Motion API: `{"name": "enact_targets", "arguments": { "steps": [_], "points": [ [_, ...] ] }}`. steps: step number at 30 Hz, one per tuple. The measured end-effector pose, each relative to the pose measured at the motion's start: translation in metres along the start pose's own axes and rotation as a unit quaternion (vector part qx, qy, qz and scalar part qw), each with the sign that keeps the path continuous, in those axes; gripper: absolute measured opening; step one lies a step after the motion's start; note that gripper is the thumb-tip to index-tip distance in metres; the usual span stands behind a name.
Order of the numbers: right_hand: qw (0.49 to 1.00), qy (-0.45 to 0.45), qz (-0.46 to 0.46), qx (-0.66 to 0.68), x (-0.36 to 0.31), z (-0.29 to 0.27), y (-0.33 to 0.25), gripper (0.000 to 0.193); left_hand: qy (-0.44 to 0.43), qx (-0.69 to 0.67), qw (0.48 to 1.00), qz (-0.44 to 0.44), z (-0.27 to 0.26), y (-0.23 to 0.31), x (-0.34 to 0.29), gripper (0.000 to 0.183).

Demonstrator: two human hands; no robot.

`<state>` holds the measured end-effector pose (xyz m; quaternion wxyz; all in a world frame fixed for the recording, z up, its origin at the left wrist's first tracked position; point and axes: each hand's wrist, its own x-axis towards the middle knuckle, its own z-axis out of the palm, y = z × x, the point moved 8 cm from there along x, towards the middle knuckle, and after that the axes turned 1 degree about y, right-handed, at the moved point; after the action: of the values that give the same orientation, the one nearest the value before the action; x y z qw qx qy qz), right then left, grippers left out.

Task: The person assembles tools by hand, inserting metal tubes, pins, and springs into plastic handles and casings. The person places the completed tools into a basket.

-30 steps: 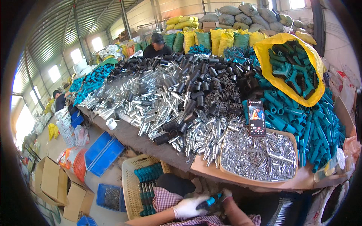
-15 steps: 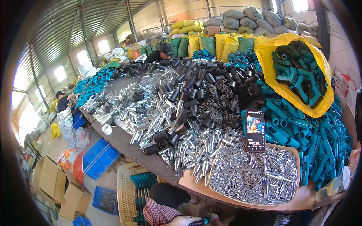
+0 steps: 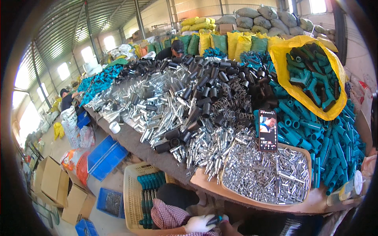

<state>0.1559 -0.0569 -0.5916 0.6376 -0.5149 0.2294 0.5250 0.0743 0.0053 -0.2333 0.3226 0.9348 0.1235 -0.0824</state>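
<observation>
At the bottom edge, my left hand (image 3: 199,223) in a white glove closes round a short teal-and-black tool handle (image 3: 215,220). My right hand (image 3: 226,228) is closed at the other end of that handle, low in front of my body and partly cut off by the picture's edge. Beside my left arm stands a cream plastic basket (image 3: 130,198) with rows of teal-handled metal tools (image 3: 149,196). Above my hands, on the table, a shallow tray (image 3: 224,185) is filled with small silvery metal pins (image 3: 256,177).
Heaped on the table are metal rods (image 3: 157,114), black sleeves (image 3: 204,92), wire springs (image 3: 232,102) and teal tubes (image 3: 334,145). A phone (image 3: 267,129) stands behind the tray. A yellow sack (image 3: 281,78) holds teal parts. Blue crates (image 3: 104,157) and cardboard boxes (image 3: 51,181) sit on the floor. Two people work farther off.
My hands have come a little higher into the picture, with more of the white glove and the handle showing. The view has shifted slightly. The phone's screen picture has changed.
</observation>
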Motion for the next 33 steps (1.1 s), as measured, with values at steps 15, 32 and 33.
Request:
{"name": "enact_targets", "arguments": {
  "steps": [15,32,33],
  "points": [
    [0.889,0.188,-0.327,-0.259,-0.188,0.057,-0.123,0.025,-0.013,-0.033,0.997,-0.062,0.047,-0.022,0.030,0.035],
    [0.959,-0.019,-0.248,-0.137,-0.240,0.027,-0.167,0.048,0.147,-0.182,0.972,0.025,-0.202,-0.040,-0.077,0.059],
    [0.957,-0.074,-0.241,-0.142,-0.244,0.015,-0.164,0.047,0.217,-0.202,0.955,-0.013,-0.240,-0.056,-0.114,0.057]
  ]
}}
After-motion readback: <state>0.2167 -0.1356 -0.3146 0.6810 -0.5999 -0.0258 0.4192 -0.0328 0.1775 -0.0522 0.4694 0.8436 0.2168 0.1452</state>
